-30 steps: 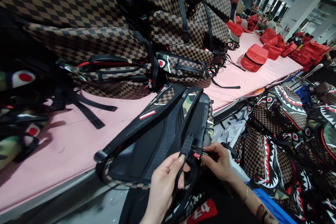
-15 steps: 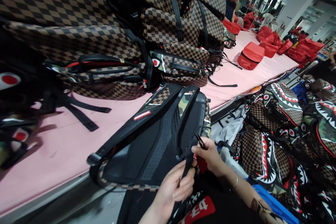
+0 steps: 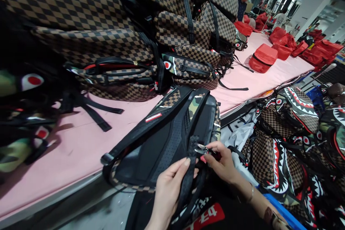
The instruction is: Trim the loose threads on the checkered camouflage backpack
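Observation:
A backpack [image 3: 161, 140] with a black mesh back panel and checkered and camouflage straps lies face down at the near edge of the pink table [image 3: 67, 151]. My left hand [image 3: 169, 187] is closed around the lower end of one black shoulder strap [image 3: 190, 165]. My right hand [image 3: 221, 163] pinches a small metal thread snipper [image 3: 201, 148] whose blades touch the strap just above my left fingers.
A tall pile of brown checkered backpacks [image 3: 113, 32] fills the table behind. Red bags [image 3: 262, 59] lie farther along it, where a person [image 3: 244, 1] stands. Shark-mouth backpacks [image 3: 291, 122] are heaped on the floor at the right. A blue crate edge [image 3: 283, 215] shows by my right forearm.
My right hand turned the snipper from pointing upward to lying level with its blades at the strap. My left hand slid slightly lower along the strap.

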A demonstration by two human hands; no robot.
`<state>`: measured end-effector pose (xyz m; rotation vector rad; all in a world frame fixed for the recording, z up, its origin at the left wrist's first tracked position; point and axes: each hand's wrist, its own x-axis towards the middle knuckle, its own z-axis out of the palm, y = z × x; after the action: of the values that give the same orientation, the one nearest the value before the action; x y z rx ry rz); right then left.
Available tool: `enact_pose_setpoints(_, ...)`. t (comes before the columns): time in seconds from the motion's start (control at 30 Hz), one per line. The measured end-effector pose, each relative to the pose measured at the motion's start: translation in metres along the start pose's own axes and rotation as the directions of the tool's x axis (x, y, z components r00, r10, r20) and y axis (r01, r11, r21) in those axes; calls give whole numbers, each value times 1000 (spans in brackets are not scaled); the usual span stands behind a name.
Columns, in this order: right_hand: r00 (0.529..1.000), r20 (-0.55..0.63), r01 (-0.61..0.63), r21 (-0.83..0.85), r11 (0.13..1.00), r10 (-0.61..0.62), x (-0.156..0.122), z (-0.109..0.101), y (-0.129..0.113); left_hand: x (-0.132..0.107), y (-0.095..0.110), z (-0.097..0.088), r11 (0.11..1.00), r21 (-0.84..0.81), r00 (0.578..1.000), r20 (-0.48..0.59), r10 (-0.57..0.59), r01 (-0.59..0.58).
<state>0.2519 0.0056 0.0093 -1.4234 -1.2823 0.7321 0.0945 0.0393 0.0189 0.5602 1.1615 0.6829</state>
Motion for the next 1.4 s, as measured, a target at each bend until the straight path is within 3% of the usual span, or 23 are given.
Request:
enact_pose_setpoints(0.13,969,82,245,-232,941,-233,-5,-11,-3,1,-2,-1,996,59,997,-6,71,-71)
enact_pose_setpoints(0.27,921,135,389,-328,861,-365,-2,-13,-3,0,-8,-2,980,135,988,50,144,-149)
enact_pose_setpoints(0.47,869,216,494,-404,770,-445,2,-15,0,0,-12,-7,964,192,983,47,179,-185)
enact_pose_setpoints(0.63,868,255,497,-442,747,-426,0,-16,0,2,-13,-6,955,221,980,59,192,-200)
enact_pose_setpoints(0.77,898,196,439,-308,844,-395,-2,-16,1,2,-7,-8,917,309,964,168,208,-252)
enact_pose_setpoints(0.83,939,90,344,-184,921,-332,-5,-17,5,6,1,-14,836,432,928,298,222,-338)
enact_pose_setpoints(0.9,983,-30,181,-34,983,-182,-8,-19,12,16,15,-23,699,556,885,383,264,-449)
enact_pose_setpoints(1.0,992,-89,-74,195,978,93,-13,-23,25,43,48,-43,485,695,820,275,503,-530)
enact_pose_setpoints(1.1,966,-67,-207,367,907,248,-14,-24,33,82,92,-63,294,815,654,133,744,-500)
enact_pose_setpoints(1.13,958,-59,-232,409,883,279,-14,-23,34,95,107,-69,281,830,636,110,764,-481)
enact_pose_setpoints(1.2,940,-53,-279,454,846,338,-11,-19,37,119,132,-75,341,833,696,73,714,-436)
enact_pose_setpoints(1.27,921,-75,-309,460,832,383,-8,-15,42,133,147,-73,406,814,783,92,615,-415)
enact_pose_setpoints(1.33,899,-128,-322,456,829,420,-3,-12,52,136,145,-65,455,783,841,154,519,-424)
enact_pose_setpoints(1.4,871,-193,-321,475,819,452,1,-12,65,130,127,-53,491,745,859,214,465,-451)
